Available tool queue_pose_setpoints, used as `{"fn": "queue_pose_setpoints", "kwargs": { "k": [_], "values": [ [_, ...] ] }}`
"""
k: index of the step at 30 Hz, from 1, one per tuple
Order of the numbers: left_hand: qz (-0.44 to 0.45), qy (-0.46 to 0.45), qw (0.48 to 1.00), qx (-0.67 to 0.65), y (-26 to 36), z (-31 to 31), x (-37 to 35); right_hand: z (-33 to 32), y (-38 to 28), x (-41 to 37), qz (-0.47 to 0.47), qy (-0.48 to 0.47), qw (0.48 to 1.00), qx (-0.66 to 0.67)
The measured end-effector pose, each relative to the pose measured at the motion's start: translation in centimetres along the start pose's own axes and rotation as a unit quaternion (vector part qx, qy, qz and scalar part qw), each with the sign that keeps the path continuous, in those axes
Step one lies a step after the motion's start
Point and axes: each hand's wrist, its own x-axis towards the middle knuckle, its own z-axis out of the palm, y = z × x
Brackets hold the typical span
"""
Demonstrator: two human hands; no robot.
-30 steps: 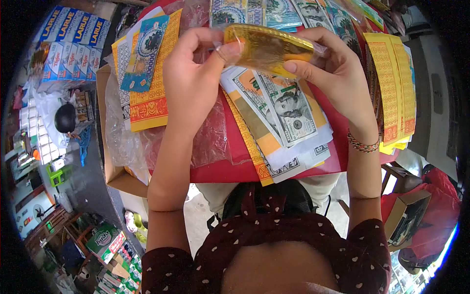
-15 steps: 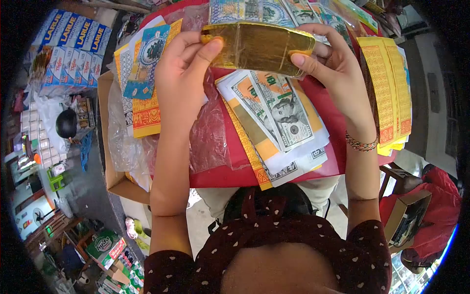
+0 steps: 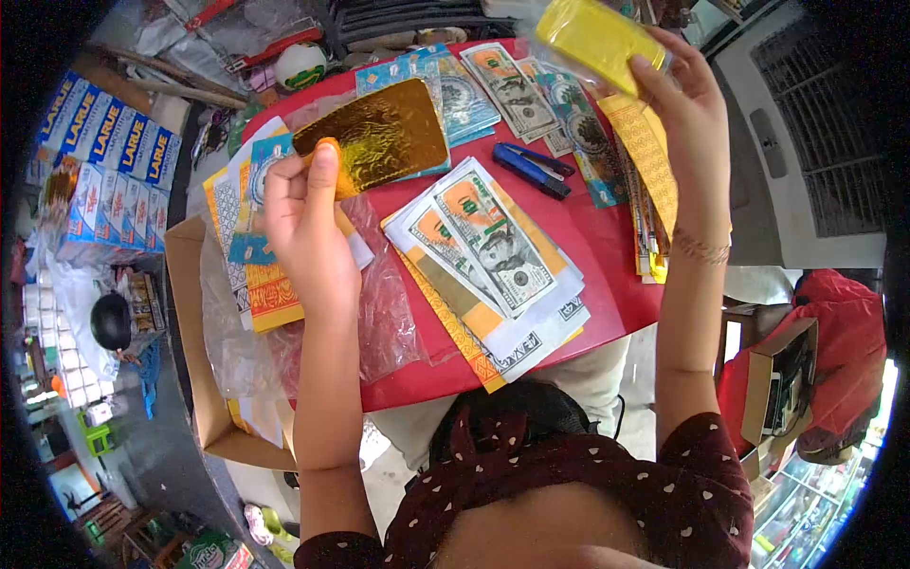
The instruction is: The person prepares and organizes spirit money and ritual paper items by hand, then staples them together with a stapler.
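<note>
My left hand [image 3: 311,220] pinches a shiny gold foil sheet [image 3: 384,133] by its lower left corner, above the red table [image 3: 597,308]. Raised at the far right, my right hand [image 3: 687,90] grips a yellow packet in clear plastic [image 3: 599,43]. Below and between the hands lies a fanned stack of paper with printed dollar notes [image 3: 498,237] on top. A blue stapler [image 3: 533,169] rests just behind that stack. Blue printed notes [image 3: 464,95] lie at the back, partly behind the foil sheet.
Yellow patterned papers [image 3: 645,152] sit at the table's right edge. On the left are more printed papers [image 3: 275,299], crumpled clear plastic [image 3: 379,332] and an open cardboard box [image 3: 204,379]. Stacked beer cartons [image 3: 114,133] stand further left. A red cloth [image 3: 844,351] hangs at right.
The hands have moved apart. My left hand keeps the gold sheet, now tilted, while my right hand has left it and holds the yellow packet up at the right. The stapler has come into view.
</note>
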Motion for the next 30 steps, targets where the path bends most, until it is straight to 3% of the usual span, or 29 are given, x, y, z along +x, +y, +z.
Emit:
{"fn": "queue_pose_setpoints", "kwargs": {
  "k": [4,6,7,9,11,13,15,16,21,23,25,27,30],
  "values": [
    [-0.015,-0.019,0.999,0.021,0.8,0.4,-0.3,-3.4,2.1,5.3,0.067,-0.03,0.993,0.09],
    [-0.039,-0.028,0.999,0.006,1.6,0.9,-0.9,-3.3,2.5,6.5,0.024,0.016,0.968,-0.248],
    [-0.061,-0.039,0.997,-0.004,2.0,1.2,-1.0,-3.1,2.6,6.6,-0.109,-0.051,0.946,-0.301],
    [-0.05,-0.051,0.997,-0.002,1.7,1.4,-1.0,0.0,0.1,3.5,-0.063,-0.159,0.974,-0.148],
    [-0.046,-0.117,0.992,-0.025,1.3,1.5,-1.2,3.3,-1.8,-0.2,-0.129,-0.274,0.934,-0.19],
    [-0.053,-0.149,0.987,-0.013,0.8,1.4,-1.3,6.3,-1.9,-3.1,-0.18,-0.344,0.916,-0.103],
    [-0.058,-0.167,0.984,0.0,0.6,1.8,-1.7,7.9,-1.6,-4.5,-0.194,-0.383,0.891,-0.147],
    [-0.063,-0.181,0.982,0.008,0.5,1.6,-1.6,8.2,-1.7,-4.8,-0.143,-0.41,0.889,-0.149],
    [-0.099,-0.223,0.967,-0.071,0.7,1.8,-1.4,8.3,0.4,-5.9,-0.126,-0.374,0.911,-0.12],
    [-0.059,-0.269,0.961,-0.032,0.2,1.7,-1.4,7.9,1.4,-6.2,-0.032,-0.353,0.935,0.009],
    [-0.087,-0.28,0.954,-0.063,0.1,1.5,-1.5,7.6,1.5,-6.3,-0.016,-0.36,0.933,0.018],
    [-0.119,-0.277,0.951,-0.07,0.4,1.8,-1.7,7.5,0.8,-6.5,0.136,-0.349,0.908,0.186],
    [-0.1,-0.27,0.956,-0.062,-0.2,1.8,-1.6,7.4,0.9,-6.5,0.086,-0.352,0.922,0.133]
  ]
}}
